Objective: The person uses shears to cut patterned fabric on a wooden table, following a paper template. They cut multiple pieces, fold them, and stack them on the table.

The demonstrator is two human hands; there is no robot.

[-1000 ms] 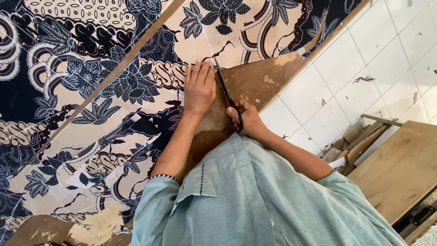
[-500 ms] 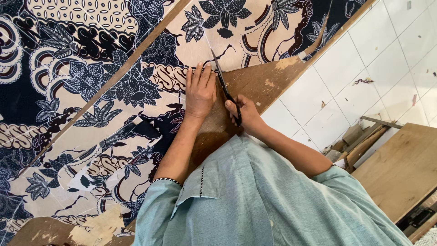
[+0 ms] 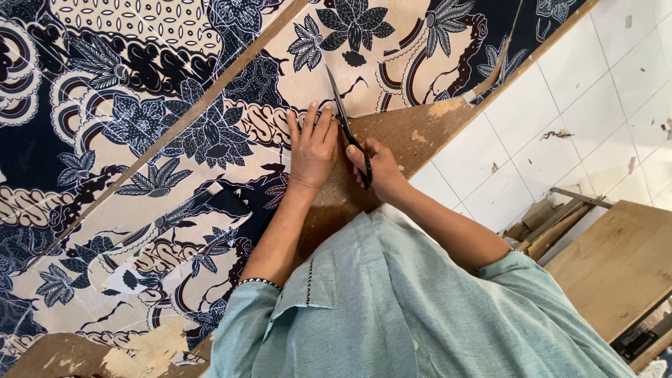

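In the head view, the left hand [image 3: 312, 150] lies flat on the patterned cloth [image 3: 175, 140]. Its fingers [image 3: 308, 122] are straight and close side by side, not curled, and the palm presses down on the cloth right at the cut edge. It holds nothing; it only pushes the cloth down. The right hand [image 3: 378, 168] is just beside it, almost touching. This hand is closed around the dark handles of the scissors [image 3: 348, 133], with the fingers bent through and over the handles. The long dark blades point away from the person and run along the edge of the cloth, next to the left fingertips. The blades look nearly shut, with only a thin gap between them, but it is hard to be sure. The cloth is dark blue and cream with big flowers and leaves, and it covers most of the brown wooden table [image 3: 413, 133]. A bare piece of the table shows under the right hand and wrist. A thin wooden strip [image 3: 210, 94] lies slanted across the cloth, well to the left of the hands. The person wears a light green shirt [image 3: 420, 308] and a beaded band on the left arm. White floor tiles [image 3: 588, 91] are on the right, with a wooden bench [image 3: 616, 266] near them.
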